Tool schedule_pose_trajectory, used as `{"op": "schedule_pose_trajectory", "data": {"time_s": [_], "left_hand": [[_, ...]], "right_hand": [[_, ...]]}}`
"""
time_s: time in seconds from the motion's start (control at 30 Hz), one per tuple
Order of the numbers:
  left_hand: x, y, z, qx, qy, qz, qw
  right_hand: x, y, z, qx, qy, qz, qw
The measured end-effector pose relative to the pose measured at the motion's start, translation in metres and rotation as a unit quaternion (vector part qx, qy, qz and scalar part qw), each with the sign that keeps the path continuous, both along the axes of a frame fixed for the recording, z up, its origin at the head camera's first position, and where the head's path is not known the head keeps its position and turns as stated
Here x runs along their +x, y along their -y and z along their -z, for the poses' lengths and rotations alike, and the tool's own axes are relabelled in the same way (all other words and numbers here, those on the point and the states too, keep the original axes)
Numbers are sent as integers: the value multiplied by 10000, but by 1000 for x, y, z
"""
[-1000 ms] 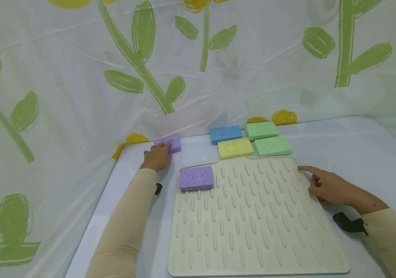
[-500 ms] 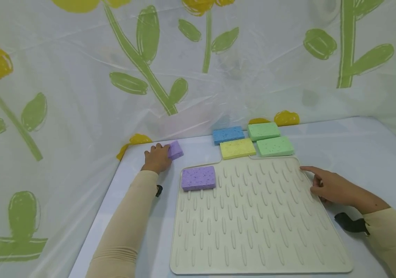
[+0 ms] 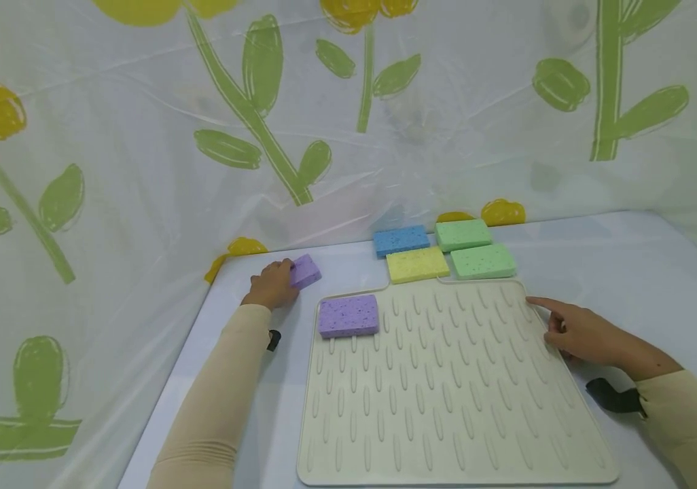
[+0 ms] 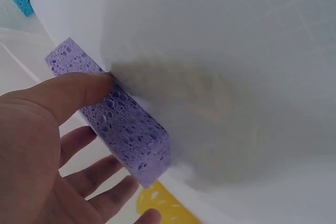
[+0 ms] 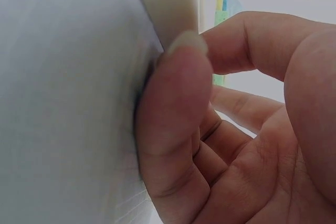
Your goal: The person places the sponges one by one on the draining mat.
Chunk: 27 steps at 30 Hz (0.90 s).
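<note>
At the table's far left my left hand [image 3: 274, 284] holds a purple sponge [image 3: 306, 271] by its side. In the left wrist view the thumb [image 4: 84, 90] lies along one face of the sponge [image 4: 128, 129], with the other fingers behind it; the sponge is tilted. A second purple sponge [image 3: 348, 316] lies flat on the top left corner of a beige ridged mat [image 3: 446, 394]. My right hand [image 3: 587, 336] rests at the mat's right edge, its index finger stretched to the upper right corner, the other fingers bent. In the right wrist view its fingertips are beside the mat's edge [image 5: 170, 3].
Behind the mat lie a blue sponge [image 3: 401, 241], a yellow sponge [image 3: 417, 264] and two green sponges, one farther back [image 3: 462, 234] and a nearer green sponge [image 3: 483, 261]. A flower-printed curtain [image 3: 446, 136] hangs along the back and left of the white table [image 3: 617, 258].
The left hand has gone from lying over the purple sponge to holding it by its side, and the sponge has turned askew. The right hand stays at the mat's edge.
</note>
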<state>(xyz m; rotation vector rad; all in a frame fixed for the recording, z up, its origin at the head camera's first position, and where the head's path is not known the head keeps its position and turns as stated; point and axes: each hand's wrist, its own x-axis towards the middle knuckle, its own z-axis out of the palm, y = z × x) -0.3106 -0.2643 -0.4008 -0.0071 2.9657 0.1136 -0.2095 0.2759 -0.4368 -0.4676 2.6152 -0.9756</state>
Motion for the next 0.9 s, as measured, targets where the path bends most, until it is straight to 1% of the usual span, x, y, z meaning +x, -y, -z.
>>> {"op": "schedule_pose_trajectory", "data": {"time_s": [0.07,0.13,0.27,0.47,0.6,0.73,0.9], "left_hand": [[2,2,-1,81,58,-20,9999],[4,3,-2,121,41,-59,9999],[14,4,-4,186,-145,-118,9997],[30,10,-1,517,-334,-247,9978],[37,13,-1,730,-654,-284,9948],[47,12,-6,1023,-904,-253,9903],[65,7,-17,1308,-1151,-182,9845]], "right_hand": [[0,0,0,-25,-2,-8,10000],[0,1,-1,-58,-10,-7,10000],[1,0,-1,-63,-28,-11,10000],[8,-2,4,-38,82,13,10000],[10,-2,7,-189,144,29,9997],[8,-3,7,-211,59,7,9998],[0,-3,5,-239,-6,33,9997]]}}
